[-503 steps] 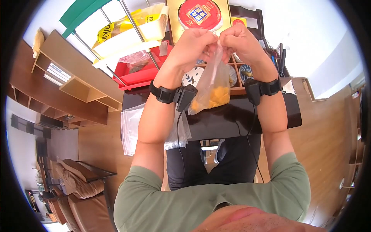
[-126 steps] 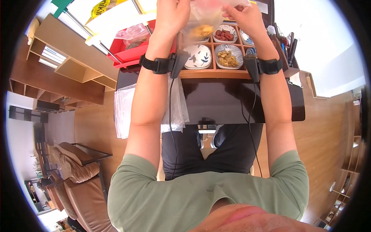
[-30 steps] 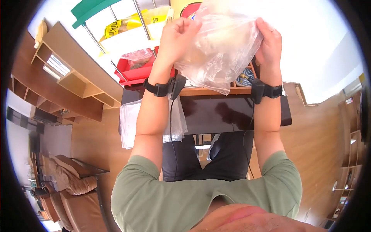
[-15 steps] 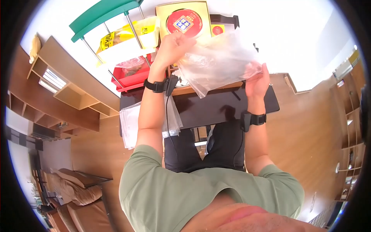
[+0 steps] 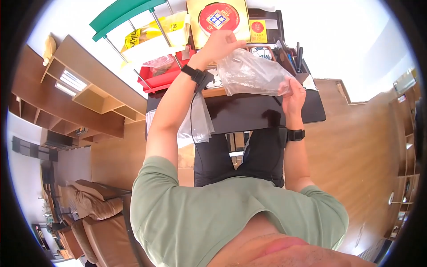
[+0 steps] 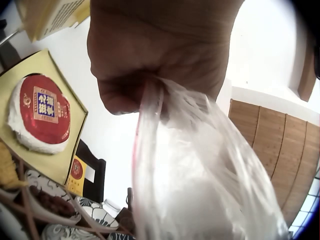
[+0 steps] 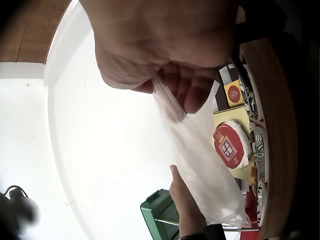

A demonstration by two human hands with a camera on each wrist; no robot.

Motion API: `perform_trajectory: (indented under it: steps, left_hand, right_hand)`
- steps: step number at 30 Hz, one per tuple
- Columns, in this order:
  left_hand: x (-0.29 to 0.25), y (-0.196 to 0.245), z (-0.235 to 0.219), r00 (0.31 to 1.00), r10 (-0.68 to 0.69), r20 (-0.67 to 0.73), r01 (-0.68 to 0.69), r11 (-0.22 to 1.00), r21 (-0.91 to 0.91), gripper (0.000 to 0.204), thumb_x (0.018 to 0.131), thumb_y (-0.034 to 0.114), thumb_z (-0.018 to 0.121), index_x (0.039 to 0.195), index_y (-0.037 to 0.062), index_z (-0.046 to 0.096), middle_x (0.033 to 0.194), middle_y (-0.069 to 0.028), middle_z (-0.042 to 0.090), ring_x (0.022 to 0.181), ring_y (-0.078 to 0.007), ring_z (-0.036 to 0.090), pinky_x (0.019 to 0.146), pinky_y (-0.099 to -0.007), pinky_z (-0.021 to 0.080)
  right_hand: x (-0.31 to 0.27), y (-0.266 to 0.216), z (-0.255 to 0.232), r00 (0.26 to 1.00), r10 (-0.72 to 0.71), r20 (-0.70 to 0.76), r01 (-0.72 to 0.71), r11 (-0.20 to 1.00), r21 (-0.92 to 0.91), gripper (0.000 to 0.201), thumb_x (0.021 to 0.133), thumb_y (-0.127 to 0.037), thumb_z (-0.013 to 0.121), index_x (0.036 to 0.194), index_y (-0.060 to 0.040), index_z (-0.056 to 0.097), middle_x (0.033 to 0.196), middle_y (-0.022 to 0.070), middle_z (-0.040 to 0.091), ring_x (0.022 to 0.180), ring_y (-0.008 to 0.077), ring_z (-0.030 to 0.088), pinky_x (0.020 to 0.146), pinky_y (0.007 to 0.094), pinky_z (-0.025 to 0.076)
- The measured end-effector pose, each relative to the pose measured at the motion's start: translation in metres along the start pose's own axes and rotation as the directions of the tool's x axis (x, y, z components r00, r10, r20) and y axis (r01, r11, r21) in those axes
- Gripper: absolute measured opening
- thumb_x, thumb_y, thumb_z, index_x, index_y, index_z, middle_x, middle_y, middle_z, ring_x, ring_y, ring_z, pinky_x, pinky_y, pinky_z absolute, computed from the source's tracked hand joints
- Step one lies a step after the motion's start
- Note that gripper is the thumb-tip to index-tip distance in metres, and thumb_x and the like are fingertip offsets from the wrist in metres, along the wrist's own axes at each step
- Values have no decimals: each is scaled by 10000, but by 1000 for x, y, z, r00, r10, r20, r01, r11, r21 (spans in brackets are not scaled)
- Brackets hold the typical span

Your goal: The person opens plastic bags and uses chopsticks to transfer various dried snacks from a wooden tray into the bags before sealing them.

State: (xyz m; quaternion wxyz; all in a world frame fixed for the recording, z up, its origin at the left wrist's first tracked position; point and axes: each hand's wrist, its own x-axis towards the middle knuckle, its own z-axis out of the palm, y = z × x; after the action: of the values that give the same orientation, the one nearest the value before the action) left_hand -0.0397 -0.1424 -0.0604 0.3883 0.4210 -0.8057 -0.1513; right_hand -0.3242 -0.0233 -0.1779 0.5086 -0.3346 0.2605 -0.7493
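Observation:
A clear plastic zip bag (image 5: pixel 249 73) stretches between both hands above the front of the divided wooden tray (image 5: pixel 215 92), with no contents showing inside. My left hand (image 5: pixel 220 46) grips its upper left end; in the left wrist view the bag's pinkish zip edge (image 6: pixel 137 150) runs down from the curled fingers. Lower and to the right, my right hand (image 5: pixel 293 98) pinches the opposite end between thumb and fingers. Behind the bag, patterned dishes fill the tray: one holds dark red dates (image 6: pixel 52 202), another yellow pieces (image 6: pixel 7 170).
A rack with a green top (image 5: pixel 129 18) and a red bin (image 5: pixel 155 80) stands at left. Behind the tray is a gold box with a red round cake (image 5: pixel 219 18). A pen holder (image 5: pixel 289 60) sits at right. Flat plastic bags (image 5: pixel 195 120) overhang the dark table (image 5: pixel 249 111) at front left.
The bag held yellow pieces in the oldest frame; none show now. Over the last second my right hand has come down toward the table's front, and the bag has become narrower and lower.

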Motion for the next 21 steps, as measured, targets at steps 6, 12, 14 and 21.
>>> perform_trajectory:
  steps: [6, 12, 14, 21]
  left_hand:
    - [1, 1, 4, 990, -136, -40, 121, 959, -255, 360, 868, 306, 805, 741, 6, 653, 664, -26, 628, 598, -112, 552, 577, -290, 466]
    - [-26, 17, 1, 958, -196, 208, 236, 953, -189, 401, 873, 357, 790, 710, 20, 644, 641, -21, 601, 588, -116, 530, 566, -296, 449]
    - [-36, 18, 0, 946, -153, 287, 181, 981, -73, 401, 868, 375, 784, 714, 28, 657, 650, -31, 611, 614, -125, 554, 584, -305, 465]
    - [-65, 11, -28, 980, 43, 194, 17, 955, -297, 159, 913, 127, 761, 837, 50, 644, 731, 64, 629, 654, -5, 552, 578, -190, 420]
  right_hand:
    - [-13, -5, -16, 975, 68, 210, -59, 997, -50, 254, 990, -156, 625, 1080, 77, 671, 867, 156, 727, 730, 237, 707, 640, 341, 578]
    - [-15, -21, -31, 779, 521, 350, -477, 854, -210, 346, 985, -256, 620, 1146, 46, 675, 898, 163, 742, 776, 223, 734, 692, 316, 597]
    - [-14, -13, -31, 759, 564, 325, -498, 825, -267, 332, 979, -239, 635, 1148, 43, 678, 903, 156, 744, 777, 214, 733, 692, 308, 595]
    - [-22, 15, -23, 735, 510, 447, -241, 813, -531, 291, 951, -170, 705, 1152, 40, 695, 913, 105, 748, 811, 161, 719, 760, 300, 580]
